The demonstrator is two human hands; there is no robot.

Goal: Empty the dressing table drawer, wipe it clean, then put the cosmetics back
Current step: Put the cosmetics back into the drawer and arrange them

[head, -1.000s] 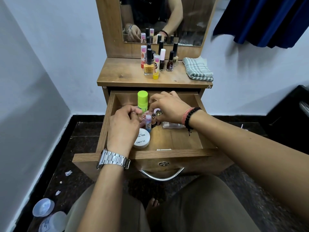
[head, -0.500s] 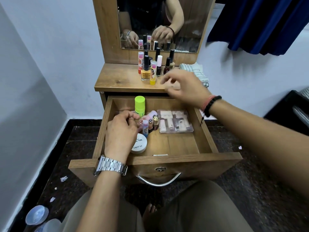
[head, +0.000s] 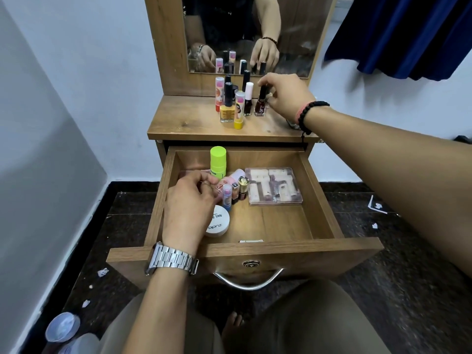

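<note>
The wooden drawer (head: 255, 247) is pulled out below the dressing table top (head: 184, 121). Inside it stand a green-capped stick (head: 217, 159), a clear case of small bottles (head: 273, 186), a white round tin (head: 218, 224), a blue-pink lip balm (head: 226, 195) and a gold-capped bottle (head: 242, 186). My left hand (head: 189, 208) is in the drawer's left half, fingers curled on a small pink cosmetic. My right hand (head: 286, 95) is up on the table top, fingers pinched at the black cap of a dark red nail polish bottle (head: 260, 108). A yellow bottle (head: 226, 112) and several tubes stand beside it.
A mirror (head: 293, 34) rises behind the bottles. A folded cloth (head: 293, 125) is mostly hidden under my right wrist. A blue curtain (head: 408, 34) hangs at the upper right. Round plastic containers (head: 62, 327) and paper scraps lie on the dark floor at the left. My knees are below the drawer front.
My right hand has left the drawer and risen to the bottles on the table top, uncovering the clear case. My left hand has stayed in the drawer.
</note>
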